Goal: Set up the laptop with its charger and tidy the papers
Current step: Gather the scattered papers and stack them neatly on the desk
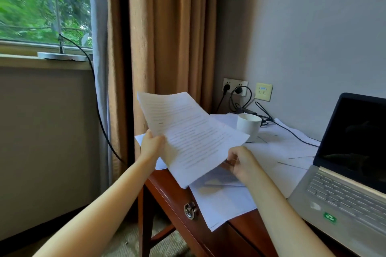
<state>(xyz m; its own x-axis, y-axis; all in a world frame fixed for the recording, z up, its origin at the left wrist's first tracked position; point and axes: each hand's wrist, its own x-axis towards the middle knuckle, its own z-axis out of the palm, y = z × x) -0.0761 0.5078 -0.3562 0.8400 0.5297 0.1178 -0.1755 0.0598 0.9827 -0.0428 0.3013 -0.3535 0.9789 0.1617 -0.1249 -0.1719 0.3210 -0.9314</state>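
Observation:
A sheaf of printed papers [188,133] is lifted above the left end of the wooden desk [167,190]. My left hand [151,145] grips its left edge, and my right hand [240,161] pinches its lower right corner. More loose sheets [225,200] lie spread on the desk below, some hanging over the front edge. An open silver laptop [342,190] with a dark screen stands at the right. A black charger cable [292,131] runs across the papers from the wall socket [235,87] toward the laptop.
A white mug [248,126] stands on the papers behind the lifted sheaf. Brown curtains [167,37] hang left of the desk corner. A lamp base [62,56] sits on the window sill, its black cord dropping down. A drawer ring handle [190,210] faces me.

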